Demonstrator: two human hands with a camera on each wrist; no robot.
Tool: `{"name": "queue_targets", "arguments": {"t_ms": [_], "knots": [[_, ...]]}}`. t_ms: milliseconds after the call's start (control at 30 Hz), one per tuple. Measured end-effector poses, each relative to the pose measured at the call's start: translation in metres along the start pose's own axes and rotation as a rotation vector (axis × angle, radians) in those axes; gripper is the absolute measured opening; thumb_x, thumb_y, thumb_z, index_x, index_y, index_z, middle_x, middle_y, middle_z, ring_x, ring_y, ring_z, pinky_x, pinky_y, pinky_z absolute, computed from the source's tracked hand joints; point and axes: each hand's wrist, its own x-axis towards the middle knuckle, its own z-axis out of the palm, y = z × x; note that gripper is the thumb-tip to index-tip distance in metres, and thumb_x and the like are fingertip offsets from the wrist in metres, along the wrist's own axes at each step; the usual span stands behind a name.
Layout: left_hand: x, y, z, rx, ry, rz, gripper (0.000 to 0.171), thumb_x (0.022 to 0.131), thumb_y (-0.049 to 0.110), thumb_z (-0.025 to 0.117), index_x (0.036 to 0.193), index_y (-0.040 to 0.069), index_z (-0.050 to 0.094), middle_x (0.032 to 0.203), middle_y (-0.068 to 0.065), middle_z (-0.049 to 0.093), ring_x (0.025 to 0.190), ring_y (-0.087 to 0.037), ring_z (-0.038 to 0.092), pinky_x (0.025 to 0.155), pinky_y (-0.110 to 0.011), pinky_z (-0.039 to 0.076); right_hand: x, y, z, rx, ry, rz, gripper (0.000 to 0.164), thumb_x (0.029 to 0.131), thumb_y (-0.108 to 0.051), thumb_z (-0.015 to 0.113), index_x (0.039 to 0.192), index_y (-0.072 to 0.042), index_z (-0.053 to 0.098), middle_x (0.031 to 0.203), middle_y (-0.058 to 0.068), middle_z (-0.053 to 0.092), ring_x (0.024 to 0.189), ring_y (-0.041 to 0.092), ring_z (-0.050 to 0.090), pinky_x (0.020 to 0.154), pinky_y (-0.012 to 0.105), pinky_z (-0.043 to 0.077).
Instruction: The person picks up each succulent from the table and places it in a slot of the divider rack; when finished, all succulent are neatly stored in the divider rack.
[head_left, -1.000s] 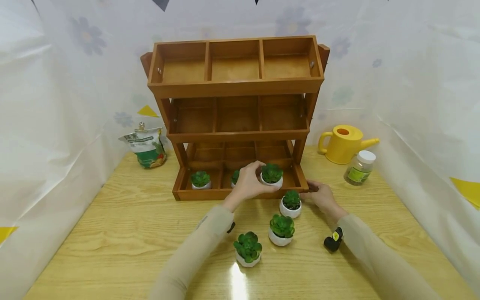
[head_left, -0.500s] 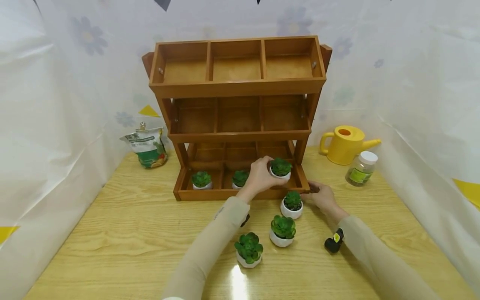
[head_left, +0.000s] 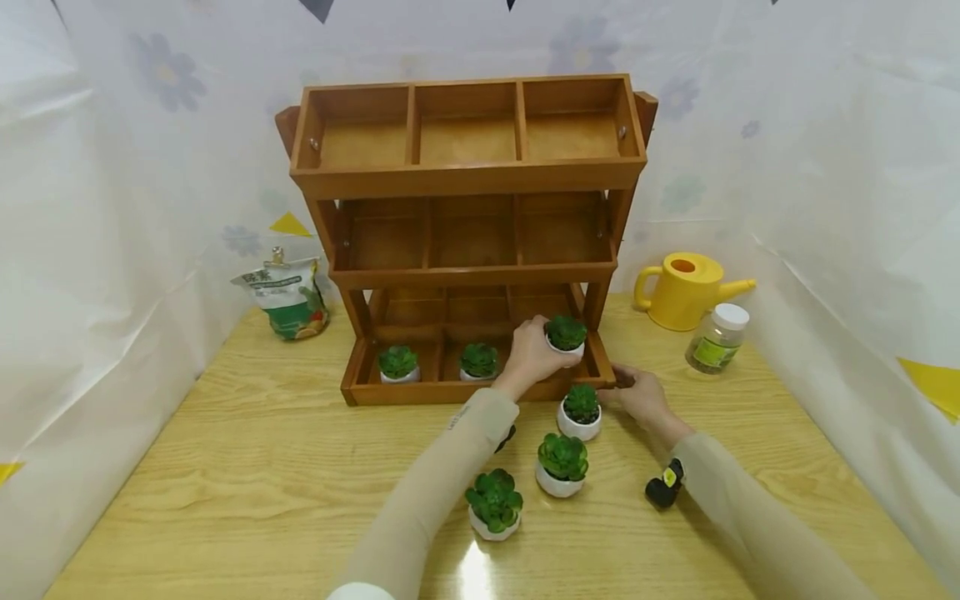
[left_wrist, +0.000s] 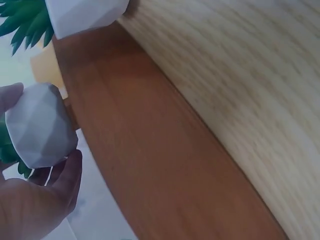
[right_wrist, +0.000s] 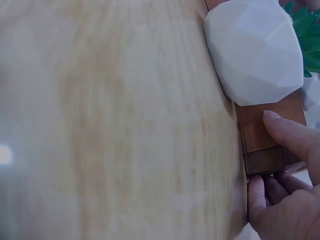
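If counted from the left, first one bag (head_left: 287, 300), standing on the bench (head_left: 247, 467) with one clip (head_left: 277, 256) on top. Next, one rack (head_left: 468, 178) of three tiers, the top one split into three compartments. In the bottom tier's left and middle compartments, two plants (head_left: 399, 362), one in each, leaves up. Before the rack on the bench, three more plants in a slanting row, running rightward toward the bottom tier. From below, one left arm (head_left: 427, 492) stretched forward and rightward; at its end, the left hand (head_left: 531, 357), thumb and fingers pinching one held plant (head_left: 566, 333) by its white pot. Over the bottom tier's right compartment, near upright, leaves upward, pot-to-leaf axis roughly vertical; cannot tell about contact with the compartment floor. Farther right, one right arm (head_left: 757, 517) slanting forward and leftward, right hand (head_left: 642, 397) gripping the rack's lower corner, thumb in front, fingers round the end. At far right, one can (head_left: 678, 300), spout rightward, and one capped jar (head_left: 716, 343).
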Motion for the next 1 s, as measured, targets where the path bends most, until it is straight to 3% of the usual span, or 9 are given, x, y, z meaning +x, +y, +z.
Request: {"name": "queue_targets", "arguments": {"t_ms": [467, 800, 1000], "knots": [[0.000, -0.008, 0.012, 0.073, -0.055, -0.054, 0.073, 0.077, 0.036, 0.080, 0.132, -0.001, 0.048, 0.127, -0.018, 0.053, 0.114, -0.032, 0.056, 0.094, -0.040, 0.050, -0.002, -0.002, 0.001, -0.012, 0.005, 0.001, 0.071, 0.085, -0.009, 0.070, 0.145, 0.004, 0.035, 0.143, 0.028, 0.043, 0.132, 0.042, 0.040, 0.106, 0.051, 0.037], [0.000, -0.010, 0.017, 0.140, -0.085, -0.076, 0.073, 0.076, 0.040, 0.080, 0.129, -0.002, 0.053, 0.123, -0.019, 0.060, 0.110, -0.031, 0.061, 0.090, -0.037, 0.052, -0.002, -0.002, 0.000, -0.018, -0.003, 0.004, 0.070, 0.086, -0.011, 0.070, 0.145, 0.003, 0.036, 0.143, 0.027, 0.042, 0.133, 0.042, 0.040, 0.106, 0.051, 0.037], [0.000, -0.009, 0.018, 0.131, -0.114, -0.104, 0.069, 0.076, 0.042, 0.080, 0.125, -0.001, 0.056, 0.118, -0.016, 0.062, 0.104, -0.028, 0.062, 0.086, -0.036, 0.054, -0.003, -0.001, 0.000, -0.013, 0.003, 0.000, 0.067, 0.087, -0.009, 0.068, 0.145, 0.002, 0.037, 0.143, 0.027, 0.043, 0.132, 0.041, 0.041, 0.106, 0.051, 0.037]]}}
